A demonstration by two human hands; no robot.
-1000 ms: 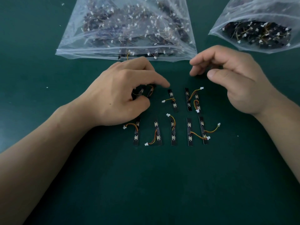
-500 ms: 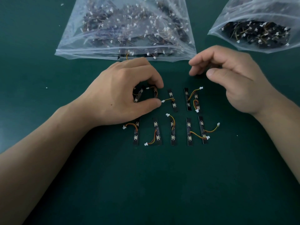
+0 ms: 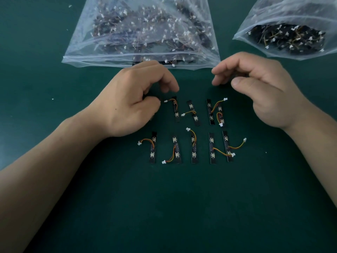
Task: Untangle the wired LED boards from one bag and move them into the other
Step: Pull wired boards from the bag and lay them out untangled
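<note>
Several black LED boards with orange-yellow wires and white plugs lie in two rows on the green table. The upper row starts with a board (image 3: 175, 109) just right of my left hand (image 3: 131, 103). The lower row runs from a left board (image 3: 153, 147) to a right board (image 3: 227, 146). My left hand is curled, and its thumb presses on another board that is mostly hidden beneath it. My right hand (image 3: 260, 92) hovers above the upper row's right end with loosely bent fingers and holds nothing.
A large clear zip bag (image 3: 142, 30) full of tangled boards lies at the back centre, its mouth toward my hands. A second clear bag (image 3: 288, 35) with fewer boards lies at the back right. The green table surface (image 3: 182, 207) stretches toward me.
My left hand has drawn back to the left and uncovered one board, which now lies upright in the upper row. The right hand has barely moved.
</note>
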